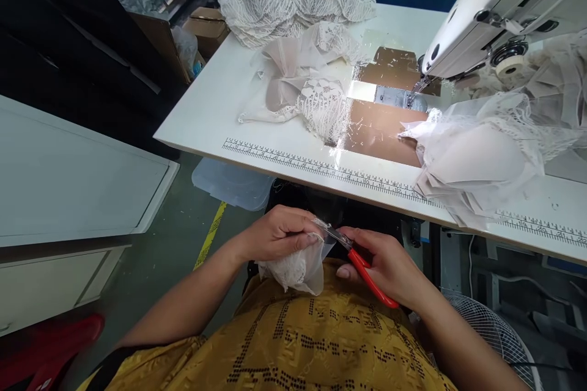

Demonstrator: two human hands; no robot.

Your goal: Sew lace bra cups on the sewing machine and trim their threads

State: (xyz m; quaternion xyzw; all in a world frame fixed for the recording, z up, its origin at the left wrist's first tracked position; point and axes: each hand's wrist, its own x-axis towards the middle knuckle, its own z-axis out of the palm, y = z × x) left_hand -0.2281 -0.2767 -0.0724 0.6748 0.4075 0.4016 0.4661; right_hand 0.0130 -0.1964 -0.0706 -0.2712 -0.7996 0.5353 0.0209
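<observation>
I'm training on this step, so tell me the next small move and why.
Probably a small snip with the red-handled scissors: the right hand holds their tips at the edge of the white lace piece, which the left hand pinches there.

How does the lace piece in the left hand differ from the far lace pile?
The lace piece hangs from the left hand; the lace pile lies on the table. The lace piece is smaller and bunched; the lace pile is larger and layered. Both are whitish, with lace.
</observation>
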